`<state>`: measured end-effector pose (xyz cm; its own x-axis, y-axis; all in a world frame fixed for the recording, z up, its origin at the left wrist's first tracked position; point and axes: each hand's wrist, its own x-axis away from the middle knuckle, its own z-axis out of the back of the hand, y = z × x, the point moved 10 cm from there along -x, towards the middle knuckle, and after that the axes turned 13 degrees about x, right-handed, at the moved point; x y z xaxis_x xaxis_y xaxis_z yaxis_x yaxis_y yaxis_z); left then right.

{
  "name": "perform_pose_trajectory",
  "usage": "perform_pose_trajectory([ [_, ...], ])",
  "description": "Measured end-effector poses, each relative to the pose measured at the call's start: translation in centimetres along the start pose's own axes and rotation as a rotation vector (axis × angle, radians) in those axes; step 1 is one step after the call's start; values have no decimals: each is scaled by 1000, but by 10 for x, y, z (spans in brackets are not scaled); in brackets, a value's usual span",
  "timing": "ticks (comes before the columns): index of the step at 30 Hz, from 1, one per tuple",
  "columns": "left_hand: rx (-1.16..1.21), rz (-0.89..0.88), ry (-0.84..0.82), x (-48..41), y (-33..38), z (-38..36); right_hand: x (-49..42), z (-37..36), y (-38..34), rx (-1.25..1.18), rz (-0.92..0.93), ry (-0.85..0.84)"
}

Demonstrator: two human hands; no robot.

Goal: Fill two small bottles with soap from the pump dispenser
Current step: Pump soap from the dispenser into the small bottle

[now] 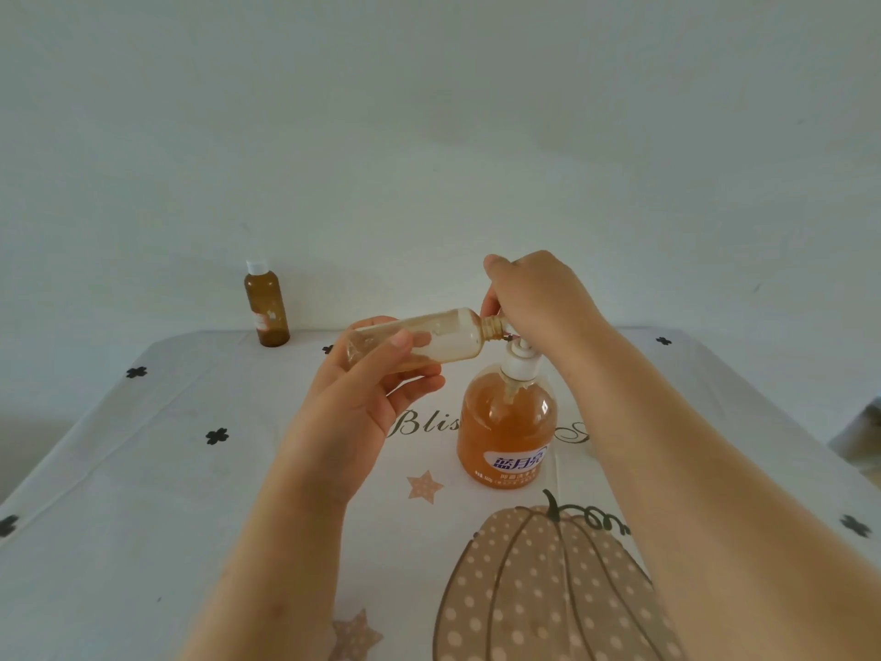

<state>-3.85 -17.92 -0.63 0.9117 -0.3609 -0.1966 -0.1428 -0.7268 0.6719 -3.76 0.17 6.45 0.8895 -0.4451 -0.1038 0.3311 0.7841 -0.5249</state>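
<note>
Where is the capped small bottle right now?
In the head view, the capped small bottle stands upright at the far left edge of the table, well left of the pump dispenser.

Single view, worn on the head, wide-angle, bowing straight edges. Looks forward and down over the bench (143,517) toward the wall (429,112) at 12 o'clock. Sits close above the near bench edge at 6 o'clock, within reach of the pump (507,422) at centre. Takes in bench below, wall above.
</note>
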Motion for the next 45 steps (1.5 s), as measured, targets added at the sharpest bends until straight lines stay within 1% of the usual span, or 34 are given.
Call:
perform_pose_trajectory([
  [4, -9, -14, 3, 1, 1, -1, 0, 5, -4, 64, 12, 31],
  [7, 3, -10, 4, 1, 1, -2, 0, 5, -3, 55, 9, 44],
  [16, 0, -12, 6, 0, 0, 0, 0, -1, -5, 71, 44, -1],
  [22, -18, -9, 14, -4, -2, 5, -3, -13, 2, 32, 37, -36],
  [27, -21, -9, 18, -3, -2, 5, -1, -11, 2, 17, 42, -27],
  [32, -19, 9, 20, -2, -2, 5, 0, -11, 3, 10, 6, -38],
  [37, -9, 3, 8, -1, 0, 3, -2, -7, 1, 43, -4, -30],
  [45, -10, -4, 4, -1, 0, 2, -7, -8, -1, 126, -15, -75],
])
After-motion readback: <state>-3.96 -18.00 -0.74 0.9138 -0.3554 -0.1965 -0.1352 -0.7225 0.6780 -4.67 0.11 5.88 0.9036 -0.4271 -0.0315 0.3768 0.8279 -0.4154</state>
